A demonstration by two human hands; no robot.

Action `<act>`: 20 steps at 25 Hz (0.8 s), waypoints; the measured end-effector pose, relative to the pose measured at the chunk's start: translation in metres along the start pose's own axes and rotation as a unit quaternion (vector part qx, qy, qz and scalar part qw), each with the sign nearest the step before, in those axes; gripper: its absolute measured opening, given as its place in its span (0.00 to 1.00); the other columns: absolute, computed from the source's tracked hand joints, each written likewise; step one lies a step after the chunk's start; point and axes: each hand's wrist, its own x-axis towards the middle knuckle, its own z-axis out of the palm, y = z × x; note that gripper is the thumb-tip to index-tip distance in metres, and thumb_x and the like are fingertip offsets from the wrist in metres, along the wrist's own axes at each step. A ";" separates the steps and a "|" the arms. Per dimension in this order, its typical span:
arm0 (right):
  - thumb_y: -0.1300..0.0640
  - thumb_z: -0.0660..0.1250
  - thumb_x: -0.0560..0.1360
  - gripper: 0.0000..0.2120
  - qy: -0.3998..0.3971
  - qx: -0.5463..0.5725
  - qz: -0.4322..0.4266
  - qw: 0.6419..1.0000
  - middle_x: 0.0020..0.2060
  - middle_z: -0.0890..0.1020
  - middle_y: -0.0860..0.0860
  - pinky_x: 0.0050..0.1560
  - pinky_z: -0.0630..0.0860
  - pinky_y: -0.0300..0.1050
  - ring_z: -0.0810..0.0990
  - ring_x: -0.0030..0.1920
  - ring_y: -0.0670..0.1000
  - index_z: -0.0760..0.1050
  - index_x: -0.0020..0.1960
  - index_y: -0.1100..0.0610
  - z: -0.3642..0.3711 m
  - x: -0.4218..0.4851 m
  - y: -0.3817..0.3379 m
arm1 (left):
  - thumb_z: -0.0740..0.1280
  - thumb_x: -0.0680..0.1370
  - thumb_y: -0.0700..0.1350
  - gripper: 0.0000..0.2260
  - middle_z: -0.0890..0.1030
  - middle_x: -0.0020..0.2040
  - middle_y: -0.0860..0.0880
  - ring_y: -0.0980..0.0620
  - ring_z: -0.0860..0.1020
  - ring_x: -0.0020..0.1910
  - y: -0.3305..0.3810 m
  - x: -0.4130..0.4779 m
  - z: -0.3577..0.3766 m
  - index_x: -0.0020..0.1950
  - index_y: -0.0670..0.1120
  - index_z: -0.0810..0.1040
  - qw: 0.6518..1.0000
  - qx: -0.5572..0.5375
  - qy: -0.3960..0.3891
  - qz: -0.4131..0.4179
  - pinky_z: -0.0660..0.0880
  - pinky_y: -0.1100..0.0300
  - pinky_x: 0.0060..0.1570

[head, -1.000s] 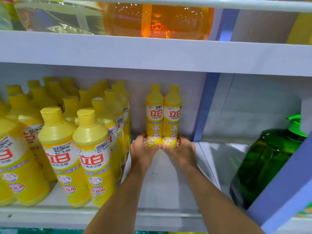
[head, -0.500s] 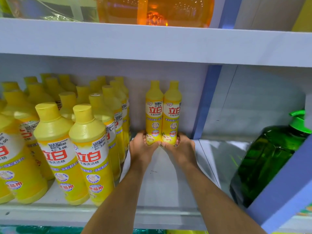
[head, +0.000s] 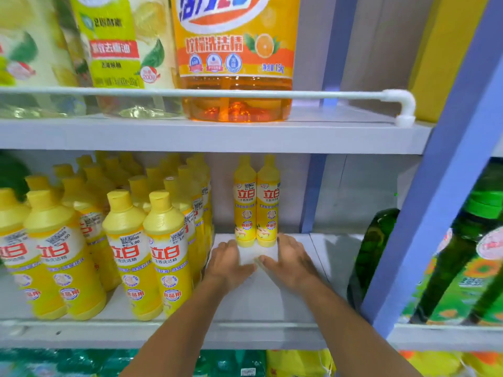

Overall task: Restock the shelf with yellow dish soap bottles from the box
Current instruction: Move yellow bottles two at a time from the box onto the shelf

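Two yellow dish soap bottles stand upright side by side at the back of the grey shelf, touching each other. Just in front of them my left hand and my right hand rest low over the shelf, fingers spread, holding nothing. Neither hand touches the pair. Several more yellow dish soap bottles fill the shelf's left half in rows. The box is out of view.
A blue upright bounds the shelf bay on the right, with green bottles beyond it. Above, a shelf with a white rail holds a large orange detergent jug. Packaged goods sit below.
Both hands have let go of the two bottles and drawn back toward me. The bottles stay standing at the back. The camera has tilted up, showing the upper shelf.
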 end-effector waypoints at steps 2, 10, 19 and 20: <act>0.34 0.63 0.72 0.32 -0.035 -0.074 -0.024 0.996 0.68 0.71 0.49 0.67 0.69 0.51 0.67 0.69 0.54 0.66 0.72 0.46 -0.017 -0.023 -0.007 | 0.68 0.73 0.64 0.32 0.73 0.67 0.46 0.45 0.70 0.67 0.001 -0.024 -0.015 0.71 0.49 0.67 0.990 0.111 -0.068 0.053 0.71 0.51 0.64; 0.32 0.59 0.77 0.42 -0.058 -0.235 -0.063 0.968 0.79 0.60 0.56 0.76 0.61 0.54 0.59 0.78 0.58 0.56 0.80 0.57 -0.070 -0.149 -0.075 | 0.59 0.77 0.67 0.35 0.70 0.70 0.40 0.40 0.68 0.69 0.014 -0.156 -0.103 0.75 0.44 0.63 0.937 0.262 -0.060 0.222 0.67 0.46 0.68; 0.31 0.57 0.78 0.42 -0.060 -0.290 -0.090 0.951 0.79 0.60 0.55 0.74 0.64 0.55 0.59 0.77 0.58 0.54 0.81 0.56 -0.046 -0.309 -0.190 | 0.59 0.77 0.68 0.35 0.70 0.70 0.41 0.40 0.68 0.69 -0.085 -0.316 -0.184 0.76 0.46 0.61 0.925 0.298 -0.019 0.236 0.67 0.45 0.66; 0.31 0.57 0.78 0.42 -0.062 -0.294 -0.096 0.949 0.78 0.61 0.56 0.74 0.65 0.56 0.60 0.77 0.59 0.54 0.81 0.56 -0.037 -0.317 -0.203 | 0.59 0.77 0.68 0.36 0.70 0.70 0.42 0.41 0.68 0.69 -0.103 -0.328 -0.189 0.77 0.47 0.61 0.929 0.296 -0.022 0.221 0.67 0.45 0.67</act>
